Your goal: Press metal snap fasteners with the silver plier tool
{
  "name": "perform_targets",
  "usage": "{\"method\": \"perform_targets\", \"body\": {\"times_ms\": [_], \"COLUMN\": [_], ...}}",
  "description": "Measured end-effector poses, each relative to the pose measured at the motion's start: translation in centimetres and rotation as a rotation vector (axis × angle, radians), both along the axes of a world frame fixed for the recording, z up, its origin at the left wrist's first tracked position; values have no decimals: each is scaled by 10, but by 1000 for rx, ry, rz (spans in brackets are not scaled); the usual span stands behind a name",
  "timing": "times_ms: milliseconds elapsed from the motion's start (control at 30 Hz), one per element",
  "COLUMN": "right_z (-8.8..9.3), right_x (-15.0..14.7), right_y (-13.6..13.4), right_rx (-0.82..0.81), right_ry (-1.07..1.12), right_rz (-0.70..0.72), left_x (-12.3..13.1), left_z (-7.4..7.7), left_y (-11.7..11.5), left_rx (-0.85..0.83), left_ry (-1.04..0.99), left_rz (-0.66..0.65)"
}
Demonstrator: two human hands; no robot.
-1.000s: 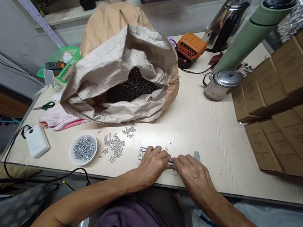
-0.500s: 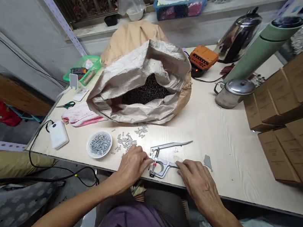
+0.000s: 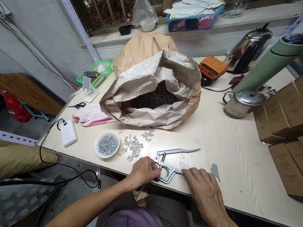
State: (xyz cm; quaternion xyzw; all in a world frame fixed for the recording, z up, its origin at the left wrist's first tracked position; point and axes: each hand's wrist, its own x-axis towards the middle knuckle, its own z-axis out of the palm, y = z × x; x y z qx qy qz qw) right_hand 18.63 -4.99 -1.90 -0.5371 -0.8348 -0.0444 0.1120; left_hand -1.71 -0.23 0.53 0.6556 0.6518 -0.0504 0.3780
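On the table's near edge lies a pair of grey hand pliers with spread handles, a dark coil spring and a small red part. My right hand grips the tip of the lower handle. At the head end, the closed fingertips of my left hand pinch against the jaw beside the red part. Whatever is between them is hidden. Small metal springs are scattered beyond my left hand. A white bowl full of the same springs stands to their left.
A large paper sack of small dark pieces stands open behind. Brown boxes are stacked at right, near a lidded metal cup and a green flask. A white power bank and scissors lie at left.
The view has shifted, so everything sits lower and further right. My left fingertips have moved down over the jaw end of the pliers. My right hand keeps its grip.
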Motion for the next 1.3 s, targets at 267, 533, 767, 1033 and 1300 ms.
{"method": "perform_targets", "body": {"times_ms": [267, 533, 767, 1033, 1300], "right_z": [4, -3, 6, 1, -1], "right_x": [-6, -5, 7, 24, 42], "right_y": [2, -5, 13, 64, 104], "right_rx": [-3, 96, 18, 55, -121], "right_ry": [55, 98, 164, 109, 242], "right_rz": [49, 14, -6, 106, 235], "left_x": [2, -24, -37, 55, 56], "left_z": [29, 13, 18, -24, -33], "left_y": [9, 4, -3, -28, -26], "left_rx": [148, 178, 466, 915, 896], "left_ry": [174, 160, 304, -97, -4], "left_rz": [-355, -250, -292, -753, -841]}}
